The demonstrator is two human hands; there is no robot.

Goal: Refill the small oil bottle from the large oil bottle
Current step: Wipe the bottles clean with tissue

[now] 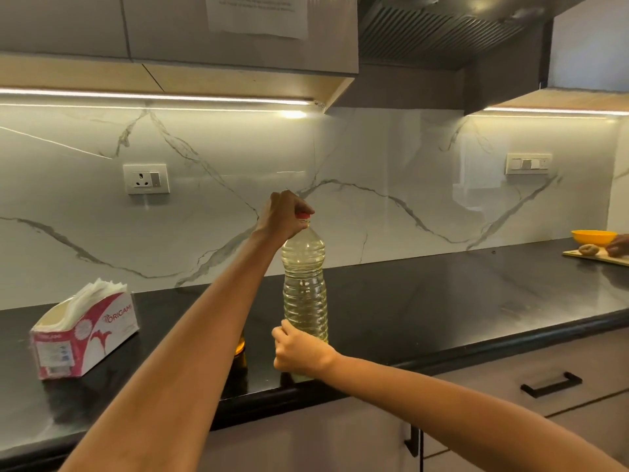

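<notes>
The large bottle (305,287) stands upright on the black counter (442,301), close to its front edge. It is clear ribbed plastic, filled nearly to the shoulder with pale yellow oil, and topped by a red cap (303,215) of which only the lower rim shows. The left hand (284,216) is curled over that cap, fingers wrapped round it from above. The right hand (299,350) grips the bottle's base, fingers closed round the lower ribs — the very bottom of the bottle is hidden behind it.

Just left of the base, mostly covered by the left forearm, sits the small bottle (240,349): only an amber patch and a dark lower part show, so its shape and cap cannot be told.

A tissue box (85,338) in red and white stands near the counter's left front, well apart from the bottles, with white sheets poking from its top. Right of the large bottle the counter runs bare for a long stretch towards the far right end, where a yellow bowl (594,237) and a cutting board (595,256) lie by the marble wall — another person's hand (618,247) rests on the board.
</notes>
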